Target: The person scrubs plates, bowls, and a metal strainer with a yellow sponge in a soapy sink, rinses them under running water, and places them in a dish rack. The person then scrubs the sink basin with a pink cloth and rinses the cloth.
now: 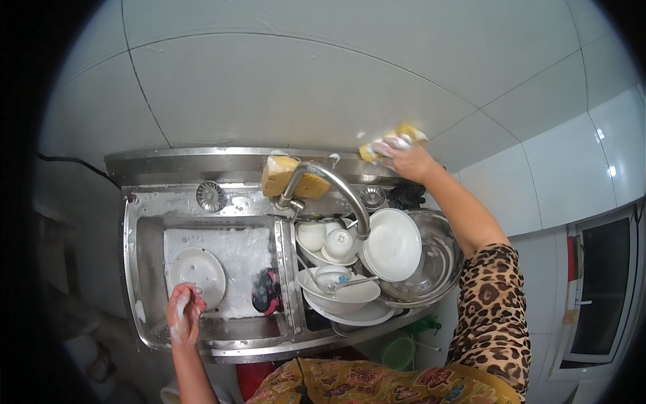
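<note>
My right hand (404, 155), covered in suds, presses a yellow sponge (415, 132) against the tiled wall (323, 91) just above the sink's steel backsplash. My left hand (185, 313) is over the near left of the left sink basin (150, 275), loosely curled, with foam on it and nothing held. Just beyond its fingers, a white plate (199, 267) lies on the wet, foamy basin floor. A dark cloth with pink parts (266, 290) lies at the basin's right side. Another, thicker yellow sponge (277, 174) rests behind the curved steel faucet (330, 177).
White cups (338, 243), bowls (343, 298) and plates (391, 245) are piled over the right basin. A large metal bowl (434, 262) sits beside them. Two drain strainers (210, 196) and a dark crumpled item (407, 196) line the back ledge. A green basin (398, 352) is below.
</note>
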A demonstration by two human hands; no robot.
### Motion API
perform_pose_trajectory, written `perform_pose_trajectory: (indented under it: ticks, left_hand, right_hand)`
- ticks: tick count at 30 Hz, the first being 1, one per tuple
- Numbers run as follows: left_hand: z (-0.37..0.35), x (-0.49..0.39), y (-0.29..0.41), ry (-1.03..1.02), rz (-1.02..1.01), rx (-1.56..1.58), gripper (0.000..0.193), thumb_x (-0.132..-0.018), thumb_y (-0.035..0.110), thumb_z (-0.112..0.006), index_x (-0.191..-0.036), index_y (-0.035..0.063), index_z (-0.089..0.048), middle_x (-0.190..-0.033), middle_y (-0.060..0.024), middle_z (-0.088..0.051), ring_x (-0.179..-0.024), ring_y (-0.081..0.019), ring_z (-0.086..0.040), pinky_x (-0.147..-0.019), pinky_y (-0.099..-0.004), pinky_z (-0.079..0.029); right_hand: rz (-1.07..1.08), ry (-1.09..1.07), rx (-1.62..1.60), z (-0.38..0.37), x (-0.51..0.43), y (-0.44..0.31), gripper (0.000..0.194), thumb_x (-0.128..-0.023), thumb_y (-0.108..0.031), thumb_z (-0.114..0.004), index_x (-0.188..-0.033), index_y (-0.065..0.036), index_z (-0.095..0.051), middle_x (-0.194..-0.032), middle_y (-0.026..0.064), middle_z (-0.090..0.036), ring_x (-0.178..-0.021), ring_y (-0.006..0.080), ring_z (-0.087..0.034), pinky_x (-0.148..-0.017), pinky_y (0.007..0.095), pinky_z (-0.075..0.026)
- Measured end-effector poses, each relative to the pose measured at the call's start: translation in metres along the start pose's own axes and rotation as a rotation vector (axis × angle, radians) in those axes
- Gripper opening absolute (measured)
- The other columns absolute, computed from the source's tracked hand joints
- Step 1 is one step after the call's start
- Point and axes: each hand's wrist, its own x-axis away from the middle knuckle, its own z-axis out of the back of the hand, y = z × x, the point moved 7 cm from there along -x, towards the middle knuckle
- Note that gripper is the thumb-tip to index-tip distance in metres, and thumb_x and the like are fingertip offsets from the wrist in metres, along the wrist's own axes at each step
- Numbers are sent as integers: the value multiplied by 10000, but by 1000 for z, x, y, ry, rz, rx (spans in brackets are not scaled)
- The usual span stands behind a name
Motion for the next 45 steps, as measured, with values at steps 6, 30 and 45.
perform_pose_trajectory:
  ticks: [6, 30, 45]
  left_hand:
    - [-4, -2, 4, 112, -3, -4, 170, -944, 224, -585, -1017, 71, -568, -893, -44, -605, -672, -110, -576, -608, -239, -480]
    - [-49, -51, -16, -23, 168, -219, 89, -935, 147, -568, -986, 81, -598, -883, -22, -640, -701, -91, -572, -674, -222, -469]
    - [222, -144, -74, 306, 387, -1018, 367, -733, 101, -692, -1086, 3, -675, -969, -175, -698, -825, -269, -688, -738, -364, -538]
  right_hand:
    - [-101, 350, 213, 63, 10, 68, 297, -759, -257, -632, -1047, -318, -668, -1298, -54, -538, -1148, 209, -522, -900, 459, -413]
    - [-224, -137, -1177, -13, -146, -64, 520, -874, -365, -667, -1321, -125, -553, -1277, 150, -527, -1166, 326, -512, -1011, 399, -416]
    - [-723, -31, -1495, 116, -115, -222, 375, -839, -123, -697, -1186, -5, -614, -1040, 136, -669, -977, 242, -628, -898, 345, -480]
